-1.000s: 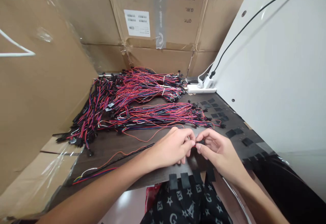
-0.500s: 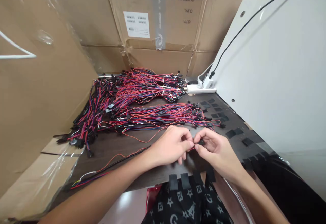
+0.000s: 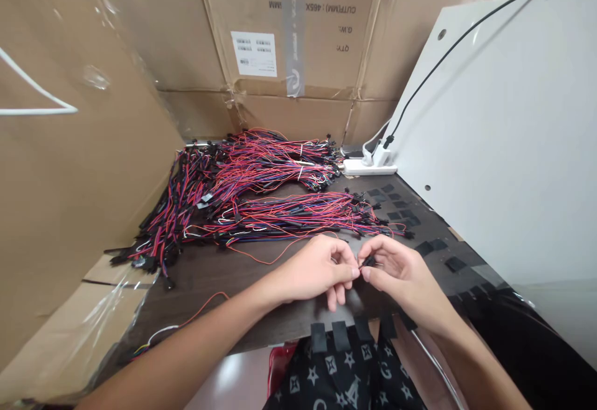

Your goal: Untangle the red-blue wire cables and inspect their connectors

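Note:
My left hand point(image 3: 321, 270) is closed in a pinch, thumb and fingertips together on the thin wires of a wire harness. My right hand point(image 3: 396, 273) meets it fingertip to fingertip and pinches the harness end beside a small black connector point(image 3: 369, 261). Fingers hide most of that join. Behind my left forearm the harness's loose end shows: an orange-red wire point(image 3: 204, 305), a white wire point(image 3: 161, 330) and a few coloured tips. A bundle of similar harnesses point(image 3: 293, 214) lies just beyond my hands.
More harness bundles point(image 3: 261, 155) are heaped at the back and left. Black tape pieces point(image 3: 456, 264) are stuck on the tabletop point(image 3: 261, 329) at right, others point(image 3: 318, 337) along its front edge. A white power strip point(image 3: 368, 167) stands by a white panel point(image 3: 504, 117); cardboard point(image 3: 317, 65) walls the back.
Both hands remain together at the connector, fingers slightly shifted. The harness length behind my left forearm has moved mostly out of sight. The view has tilted a little.

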Demonstrator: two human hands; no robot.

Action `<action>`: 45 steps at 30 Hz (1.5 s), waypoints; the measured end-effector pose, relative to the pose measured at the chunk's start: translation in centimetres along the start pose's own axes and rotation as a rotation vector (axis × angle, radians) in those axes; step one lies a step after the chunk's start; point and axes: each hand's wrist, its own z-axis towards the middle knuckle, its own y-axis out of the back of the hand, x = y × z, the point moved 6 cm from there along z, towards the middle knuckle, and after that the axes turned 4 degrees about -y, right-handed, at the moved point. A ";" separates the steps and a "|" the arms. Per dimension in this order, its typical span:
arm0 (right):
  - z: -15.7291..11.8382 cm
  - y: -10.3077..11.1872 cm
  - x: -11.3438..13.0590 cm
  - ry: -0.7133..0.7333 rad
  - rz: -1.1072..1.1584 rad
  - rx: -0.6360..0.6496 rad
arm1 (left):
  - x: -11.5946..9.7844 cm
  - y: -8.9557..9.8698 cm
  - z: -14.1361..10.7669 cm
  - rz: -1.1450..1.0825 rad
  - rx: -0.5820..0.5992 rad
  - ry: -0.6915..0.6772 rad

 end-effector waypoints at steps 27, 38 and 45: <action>1.8 -1.7 0.8 0.113 -0.414 0.129 | -2.1 0.8 -1.5 0.755 -0.337 -0.354; 24.0 -2.3 10.5 0.361 -1.161 0.068 | 1.1 3.6 -0.7 0.490 -0.335 -0.142; 34.5 -6.4 5.0 0.235 -1.398 0.272 | 3.4 4.2 0.7 0.399 -0.191 0.017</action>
